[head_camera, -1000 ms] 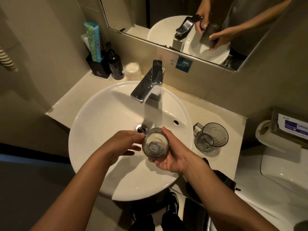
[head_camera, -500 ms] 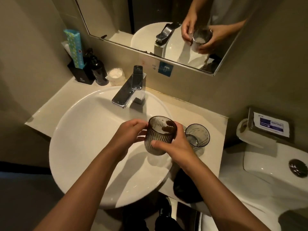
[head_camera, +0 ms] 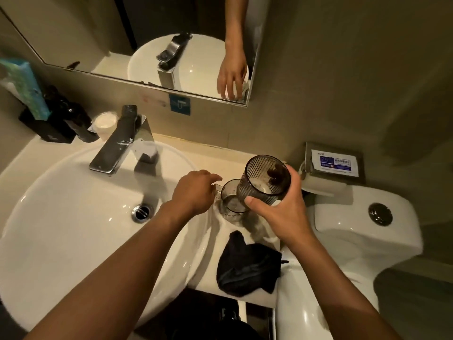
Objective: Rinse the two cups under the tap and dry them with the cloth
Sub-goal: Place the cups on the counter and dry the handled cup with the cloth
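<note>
1. Here the right hand (head_camera: 282, 212) grips the ribbed cup (head_camera: 266, 179), thumb across its near side and fingers wrapped round the far side, fingertips showing dark through the tinted wall. The cup is held up off the counter (head_camera: 247, 294), tilted with its mouth toward the camera.
2. Just below and left of that hand stands the second cup (head_camera: 231, 201), a clear one with a handle, upright on the counter; the ribbed cup overlaps its rim from this angle, and whether they touch cannot be told.
3. The left hand (head_camera: 193, 190) is at the second cup's handle, knuckles up and fingers curled down; it seems to pinch the handle, though the fingertips are hidden behind the hand.
4. Nearer the body than the right hand, a dark cloth (head_camera: 247, 266) lies crumpled on the counter's front edge, apart from both cups.
5. Left of the left hand sits the white sink (head_camera: 73, 217), its drain (head_camera: 141, 212) near that wrist and the chrome tap (head_camera: 122, 141) beyond it.
6. Further left past the tap are a small white tub (head_camera: 105, 123), a dark bottle (head_camera: 78, 121) and a black holder (head_camera: 46, 130).
7. Right of the right hand is a toilet (head_camera: 362, 231), with a paper dispenser (head_camera: 333, 160) on the wall above it.
8. The mirror (head_camera: 98, 38) reflects one hand and the tap.
</note>
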